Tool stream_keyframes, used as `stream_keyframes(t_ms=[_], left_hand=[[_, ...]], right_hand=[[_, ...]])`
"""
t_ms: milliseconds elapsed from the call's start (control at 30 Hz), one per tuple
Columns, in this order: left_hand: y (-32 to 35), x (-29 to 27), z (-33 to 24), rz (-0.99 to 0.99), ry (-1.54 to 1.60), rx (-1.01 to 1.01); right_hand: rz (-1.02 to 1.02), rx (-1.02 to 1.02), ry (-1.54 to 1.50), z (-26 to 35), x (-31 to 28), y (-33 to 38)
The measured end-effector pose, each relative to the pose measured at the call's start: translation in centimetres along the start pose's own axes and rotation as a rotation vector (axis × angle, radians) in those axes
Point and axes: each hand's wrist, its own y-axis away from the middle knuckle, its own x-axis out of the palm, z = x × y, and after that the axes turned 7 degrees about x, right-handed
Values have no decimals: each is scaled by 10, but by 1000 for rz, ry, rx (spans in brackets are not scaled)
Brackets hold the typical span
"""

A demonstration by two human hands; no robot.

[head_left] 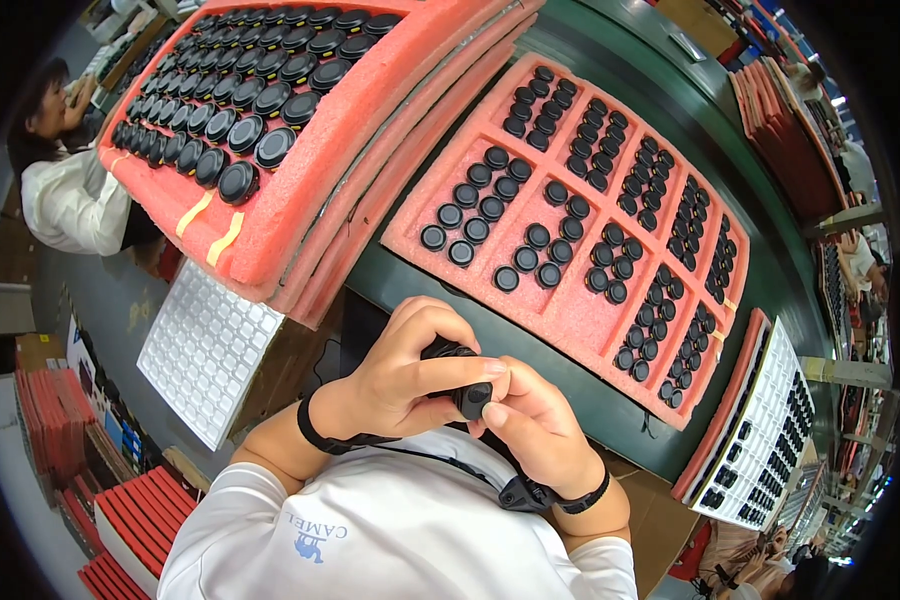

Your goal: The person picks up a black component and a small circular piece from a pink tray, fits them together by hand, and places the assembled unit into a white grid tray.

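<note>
In front of my chest my left hand [410, 365] is closed around a small black rounded device [477, 401]. My right hand [535, 425] pinches the same piece from the other side, thumb and fingertips against its lower end. More black [446, 347] shows above the left fingers; whether it is the same piece or a second one I cannot tell. Just beyond my hands lies a pink foam tray [505, 212] with compartments, holding many round black pieces [537, 236] in rows. Much of the held device is hidden by my fingers.
At the left a tall stack of pink foam trays [370, 130] carries more black pieces. Below it sits a white moulded tray [210, 345]. On the right is another white tray [770, 425] with black parts. A green conveyor [610, 60] runs behind. Another person [70, 190] sits far left.
</note>
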Motion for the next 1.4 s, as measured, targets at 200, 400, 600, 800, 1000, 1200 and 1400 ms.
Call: stream_keyframes(t_ms=[200,400,600,800,1000,1200,1400], left_hand=[[-1,0,0,19,4,-7],[-1,2,5,7,13,-2],[-3,1,6,2,2,-15],[-2,4,4,13,-26,-27],[-4,5,1,-9,-10,-53],[1,6,3,-42,52,-70],[5,0,9,-70,52,-92]], right_hand=[[12,5,-19,1,-2,0],[26,-15,-44,1,-5,-2],[-26,-58,-8,-2,-9,-4],[-22,-41,24,-9,-14,-5],[-72,-95,-22,-11,-16,-5],[-116,-97,-28,-12,-15,-11],[-225,-139,93,-9,5,-22]])
